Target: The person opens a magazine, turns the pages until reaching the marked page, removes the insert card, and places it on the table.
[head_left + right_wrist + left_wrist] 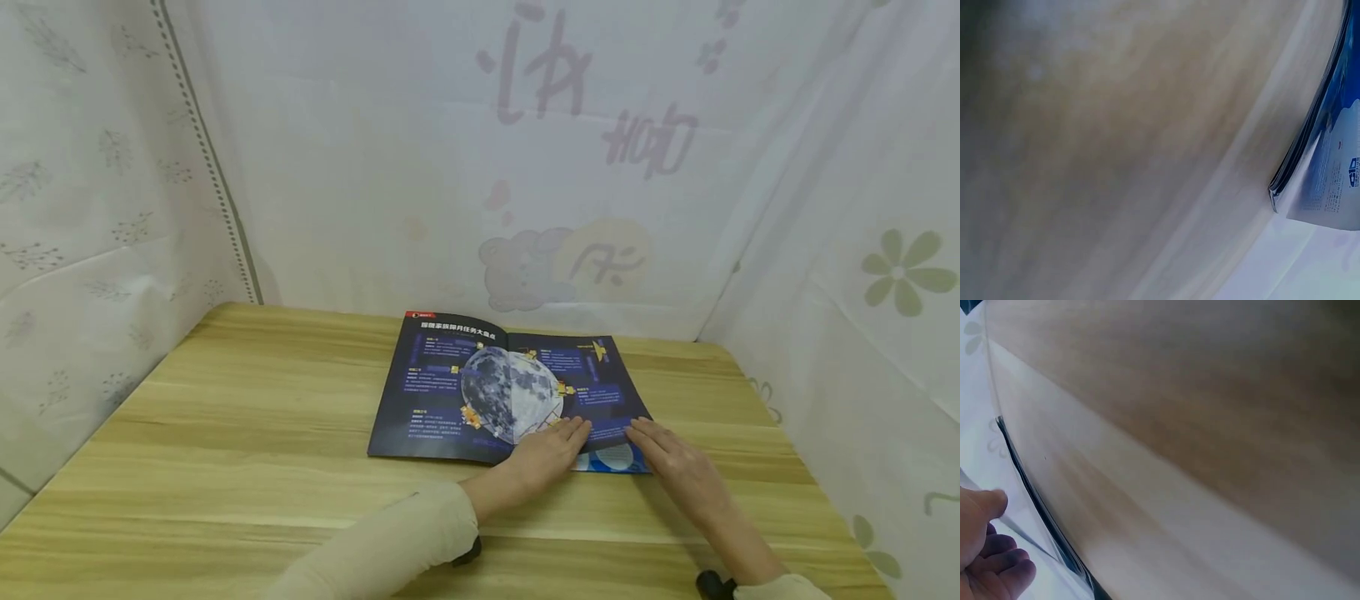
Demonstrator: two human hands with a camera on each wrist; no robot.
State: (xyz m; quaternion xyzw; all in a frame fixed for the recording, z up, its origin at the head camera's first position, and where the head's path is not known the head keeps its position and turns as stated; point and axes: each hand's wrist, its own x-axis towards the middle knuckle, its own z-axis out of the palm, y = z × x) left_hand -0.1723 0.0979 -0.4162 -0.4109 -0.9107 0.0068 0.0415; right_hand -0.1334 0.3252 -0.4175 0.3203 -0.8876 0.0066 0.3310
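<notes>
A magazine (442, 417) lies spread on the wooden table, its dark pages printed with a large grey moon. The lower part of its right page is raised, and a blue-and-white page (615, 458) shows beneath. My left hand (540, 458) rests its extended fingers on this page near the bottom edge. At the page's lower right corner, my right hand (686, 475) grips the edge with its fingertips on top; its thumb is hidden. The left wrist view shows the left thumb apart from the fingers. The right wrist view catches the magazine (1335, 169) but no hand.
The wooden table (225, 433) has pale fabric walls (375, 167) behind it and on both sides. Black wrist straps show under both forearms, beside the light sleeves (397, 542).
</notes>
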